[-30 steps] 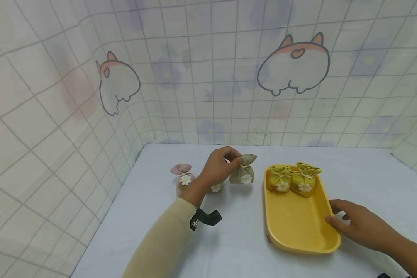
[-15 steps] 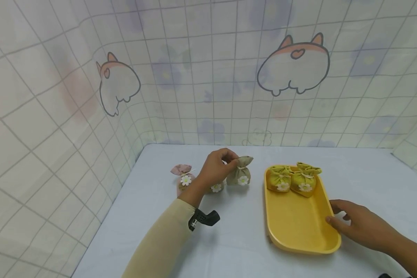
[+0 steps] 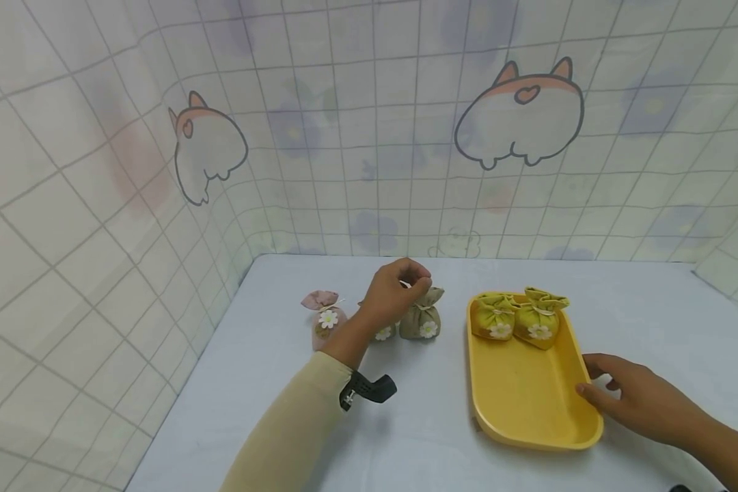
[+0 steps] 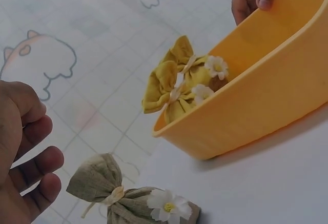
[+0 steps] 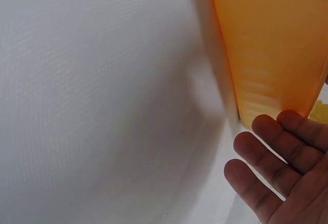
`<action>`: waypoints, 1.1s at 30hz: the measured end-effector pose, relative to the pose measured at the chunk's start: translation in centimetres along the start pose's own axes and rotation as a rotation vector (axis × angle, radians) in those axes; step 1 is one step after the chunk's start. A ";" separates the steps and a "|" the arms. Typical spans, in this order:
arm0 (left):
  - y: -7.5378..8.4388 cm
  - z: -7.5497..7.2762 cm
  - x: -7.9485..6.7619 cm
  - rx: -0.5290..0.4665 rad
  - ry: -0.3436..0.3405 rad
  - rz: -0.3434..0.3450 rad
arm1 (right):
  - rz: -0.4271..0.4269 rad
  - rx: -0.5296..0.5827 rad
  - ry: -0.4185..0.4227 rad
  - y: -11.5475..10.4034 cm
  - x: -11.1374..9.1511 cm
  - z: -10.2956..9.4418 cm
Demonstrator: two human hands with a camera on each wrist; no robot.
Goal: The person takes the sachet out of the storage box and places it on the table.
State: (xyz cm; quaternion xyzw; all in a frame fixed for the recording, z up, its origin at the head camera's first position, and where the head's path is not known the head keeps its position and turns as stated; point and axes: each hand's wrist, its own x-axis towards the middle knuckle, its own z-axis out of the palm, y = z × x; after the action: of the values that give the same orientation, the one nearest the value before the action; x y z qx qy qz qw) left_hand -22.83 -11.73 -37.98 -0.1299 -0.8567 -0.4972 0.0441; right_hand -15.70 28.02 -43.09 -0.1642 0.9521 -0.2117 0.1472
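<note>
I see the white tabletop (image 3: 406, 424) carrying a yellow oblong tray (image 3: 529, 403), its long axis running from near me toward the back wall, with two yellow-green sachets (image 3: 519, 320) side by side at its far end. My right hand (image 3: 636, 400) rests at the tray's near right rim, thumb on the rim, fingers loosely extended and gripping nothing. My left hand (image 3: 390, 297) hovers just above the olive drawstring sachet (image 3: 423, 320), fingers loosely curled and empty in the wrist view, apart from the cloth. That sachet stands on the table just left of the tray, gathered neck up and tilted toward the tray, daisy facing me. A pink sachet (image 3: 326, 321) stands farther left; another small sachet (image 3: 383, 333) is mostly hidden behind my left hand.
</note>
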 end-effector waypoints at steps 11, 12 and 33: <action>0.6 1.1 0.0 -0.022 -0.037 -0.032 | -0.001 0.001 -0.002 0.0 0.1 0.1; 0.6 1.2 0.0 -0.026 -0.044 -0.027 | 0.001 0.001 -0.002 -0.1 0.1 0.1; 0.5 4.6 -0.1 0.014 -0.100 -0.003 | 0.008 0.002 -0.001 -0.1 0.0 0.0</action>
State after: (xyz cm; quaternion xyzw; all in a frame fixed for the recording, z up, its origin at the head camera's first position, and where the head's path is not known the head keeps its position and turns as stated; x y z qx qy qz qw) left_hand -22.32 -7.56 -39.94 -0.1531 -0.8616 -0.4840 0.0017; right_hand -15.63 27.89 -43.06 -0.1602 0.9525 -0.2119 0.1487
